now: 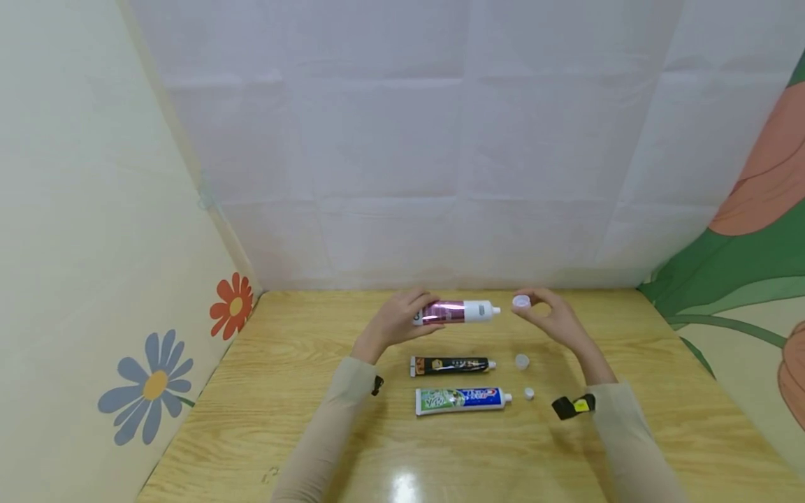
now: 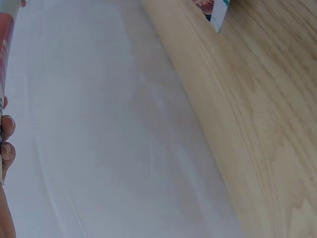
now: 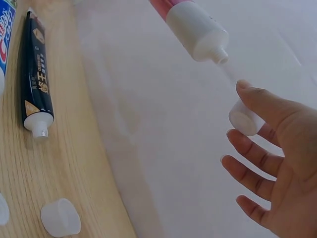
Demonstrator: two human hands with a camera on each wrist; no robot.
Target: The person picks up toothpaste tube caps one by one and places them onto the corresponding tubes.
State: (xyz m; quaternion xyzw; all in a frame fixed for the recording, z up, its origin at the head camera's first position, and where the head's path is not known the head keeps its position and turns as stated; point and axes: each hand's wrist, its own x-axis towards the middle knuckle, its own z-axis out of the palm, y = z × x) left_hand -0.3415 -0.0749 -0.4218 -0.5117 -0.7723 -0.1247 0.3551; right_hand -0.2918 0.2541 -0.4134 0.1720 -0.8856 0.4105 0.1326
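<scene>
A pink and white toothpaste tube (image 1: pixel 448 311) is held level above the table by my left hand (image 1: pixel 400 318), which grips its tail end. Its bare nozzle points right. Just past the nozzle, my right hand (image 1: pixel 556 320) pinches a white cap (image 1: pixel 521 302) between thumb and finger, apart from the tube. In the right wrist view the same cap (image 3: pixel 244 119) hangs near the thumb, with the other fingers spread below. The left wrist view catches only some fingertips (image 2: pixel 7 128) and the tube's edge (image 2: pixel 5 44).
On the table (image 1: pixel 283 419) lie a black toothpaste tube (image 1: pixel 451 365) and a green and blue one (image 1: pixel 462 399), both uncapped, nozzles right. Beside them sit a larger white cap (image 1: pixel 522 361) and a smaller one (image 1: pixel 529 393). A white cloth (image 1: pixel 390 175) hangs behind.
</scene>
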